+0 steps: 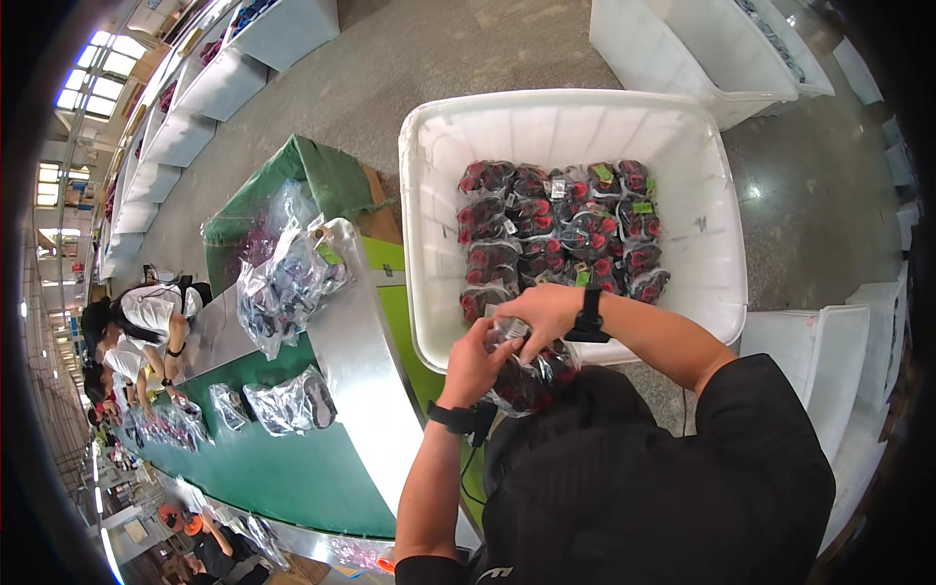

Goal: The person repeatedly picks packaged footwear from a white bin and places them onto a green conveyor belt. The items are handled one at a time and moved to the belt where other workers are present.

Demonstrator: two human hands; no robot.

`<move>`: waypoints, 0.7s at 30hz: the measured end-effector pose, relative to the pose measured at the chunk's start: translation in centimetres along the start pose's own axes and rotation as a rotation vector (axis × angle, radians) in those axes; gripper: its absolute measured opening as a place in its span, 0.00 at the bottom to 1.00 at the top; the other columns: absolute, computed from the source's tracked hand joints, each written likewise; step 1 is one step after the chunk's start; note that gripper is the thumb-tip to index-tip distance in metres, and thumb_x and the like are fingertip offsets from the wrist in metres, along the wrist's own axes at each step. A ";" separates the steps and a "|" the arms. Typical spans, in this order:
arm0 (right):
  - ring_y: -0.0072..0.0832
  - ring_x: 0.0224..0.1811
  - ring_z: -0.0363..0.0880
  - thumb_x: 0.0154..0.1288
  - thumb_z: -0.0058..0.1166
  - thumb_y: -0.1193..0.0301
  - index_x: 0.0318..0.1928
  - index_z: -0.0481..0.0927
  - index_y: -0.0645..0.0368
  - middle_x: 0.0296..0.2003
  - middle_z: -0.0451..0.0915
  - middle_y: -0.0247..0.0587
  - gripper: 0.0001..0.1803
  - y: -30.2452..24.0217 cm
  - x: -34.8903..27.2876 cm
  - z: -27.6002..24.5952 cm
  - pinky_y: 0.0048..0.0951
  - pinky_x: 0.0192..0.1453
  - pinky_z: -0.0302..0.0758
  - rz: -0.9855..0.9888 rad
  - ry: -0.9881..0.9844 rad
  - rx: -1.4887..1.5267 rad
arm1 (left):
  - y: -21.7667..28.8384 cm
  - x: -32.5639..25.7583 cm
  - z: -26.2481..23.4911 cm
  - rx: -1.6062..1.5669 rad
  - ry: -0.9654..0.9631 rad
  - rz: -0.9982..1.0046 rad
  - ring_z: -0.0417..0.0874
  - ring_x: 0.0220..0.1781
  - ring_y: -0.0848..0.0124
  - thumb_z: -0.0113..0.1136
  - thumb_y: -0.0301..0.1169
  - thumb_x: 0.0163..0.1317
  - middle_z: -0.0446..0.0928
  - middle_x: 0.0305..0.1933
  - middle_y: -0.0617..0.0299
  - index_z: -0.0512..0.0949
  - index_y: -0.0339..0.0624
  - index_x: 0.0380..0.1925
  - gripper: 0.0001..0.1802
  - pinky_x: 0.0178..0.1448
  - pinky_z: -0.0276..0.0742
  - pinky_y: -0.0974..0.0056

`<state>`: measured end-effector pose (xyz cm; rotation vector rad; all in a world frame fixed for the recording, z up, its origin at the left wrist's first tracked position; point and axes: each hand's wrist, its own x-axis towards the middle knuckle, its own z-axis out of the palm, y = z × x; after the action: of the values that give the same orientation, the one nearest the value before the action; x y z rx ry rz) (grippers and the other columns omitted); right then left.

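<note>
Just in front of my body, at the near edge of the white bin, I hold a see-through plastic bag of black-and-red shoes. My left hand grips its upper left side, fingers closed on the plastic. From the right, my right hand is closed on the top of the same bag, thumb and fingers close to my left fingertips. A small pale label shows between the hands. Beyond them, rows of similar bagged shoes lie in the bin, some with green tags.
A green conveyor belt with metal edging runs at left, carrying bagged shoes. More bags are heaped at its end beside a green-draped container. Co-workers stand along the belt. White bins line the floor beyond and right.
</note>
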<state>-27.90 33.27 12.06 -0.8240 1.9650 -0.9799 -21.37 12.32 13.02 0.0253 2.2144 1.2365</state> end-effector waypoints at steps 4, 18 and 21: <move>0.46 0.43 0.84 0.46 0.69 0.50 0.44 0.84 0.56 0.38 0.86 0.48 0.29 5.0 -2.3 2.0 0.42 0.49 0.78 0.138 0.139 0.068 | -2.4 0.4 1.1 0.135 0.241 0.293 0.84 0.51 0.53 0.70 0.38 0.59 0.83 0.48 0.48 0.74 0.37 0.56 0.29 0.53 0.79 0.56; 0.36 0.44 0.85 0.59 0.67 0.48 0.57 0.75 0.57 0.48 0.82 0.43 0.34 21.9 -1.1 -4.1 0.42 0.43 0.85 0.523 1.045 1.322 | -21.6 -18.9 0.5 -0.267 0.531 -0.543 0.81 0.34 0.75 0.61 0.36 0.68 0.82 0.37 0.57 0.75 0.30 0.54 0.22 0.38 0.77 0.70; 0.43 0.42 0.85 0.58 0.64 0.41 0.60 0.71 0.65 0.53 0.76 0.54 0.44 24.3 1.7 -4.0 0.44 0.40 0.86 0.890 1.083 1.087 | -22.6 -21.9 1.3 -0.415 0.631 -0.592 0.79 0.32 0.76 0.62 0.35 0.66 0.81 0.32 0.60 0.77 0.32 0.51 0.19 0.36 0.75 0.70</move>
<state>-36.99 45.29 -7.46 1.3045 1.7333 -1.7283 3.17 -5.91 5.57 -1.2370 2.1296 1.4314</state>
